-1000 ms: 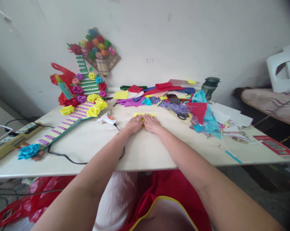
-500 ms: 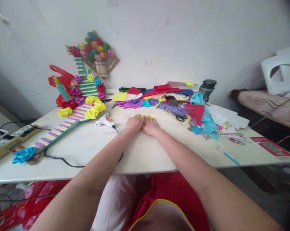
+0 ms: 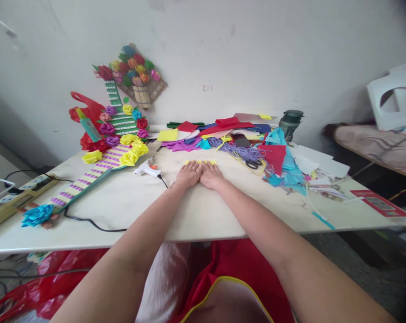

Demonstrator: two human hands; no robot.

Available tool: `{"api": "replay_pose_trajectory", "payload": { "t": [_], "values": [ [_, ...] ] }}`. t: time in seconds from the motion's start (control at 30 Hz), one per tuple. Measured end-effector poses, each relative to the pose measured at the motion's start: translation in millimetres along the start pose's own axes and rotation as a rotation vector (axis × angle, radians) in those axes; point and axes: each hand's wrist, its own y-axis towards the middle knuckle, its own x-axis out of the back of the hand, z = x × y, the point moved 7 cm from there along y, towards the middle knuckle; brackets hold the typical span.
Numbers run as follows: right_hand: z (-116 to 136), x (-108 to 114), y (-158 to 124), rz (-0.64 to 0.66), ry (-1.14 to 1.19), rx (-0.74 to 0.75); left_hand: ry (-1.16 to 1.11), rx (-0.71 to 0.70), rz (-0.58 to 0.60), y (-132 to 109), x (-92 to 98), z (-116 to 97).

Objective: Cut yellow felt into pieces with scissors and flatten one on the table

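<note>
Both my hands lie flat, side by side, on a small piece of yellow paper on the white table. My left hand has its fingers stretched forward over the paper's left part. On the right part rests my right hand, fingers also stretched out, its thumb side touching the left hand. Only the far edge of the paper shows; the rest is hidden beneath the hands. A white glue gun lies to the left of my left hand, its black cord running under my left arm.
A purple-and-white striped piece with paper flowers lies at left, near a power strip. Stacked coloured paper, purple string, scissors and a dark green bottle are at the back. Blue scraps lie at right.
My hands have flattened, and the fingers, more bent before, now reach straight over the yellow paper. They stay in nearly the same place. The camera view has shifted slightly.
</note>
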Motion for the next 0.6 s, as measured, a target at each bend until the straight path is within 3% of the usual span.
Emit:
{"api": "replay_pose_trajectory", "payload": {
  "t": [0.3, 0.6],
  "values": [
    [-2.8, 1.1, -1.3, -0.037, 0.003, -0.023, 0.021, 0.022, -0.001, -3.2, 0.0, 4.6],
    [-19.6, 6.5, 0.3, 0.074, 0.127, 0.127, -0.014, 0.068, 0.009, 3.3, -5.1, 7.0]
  ]
}}
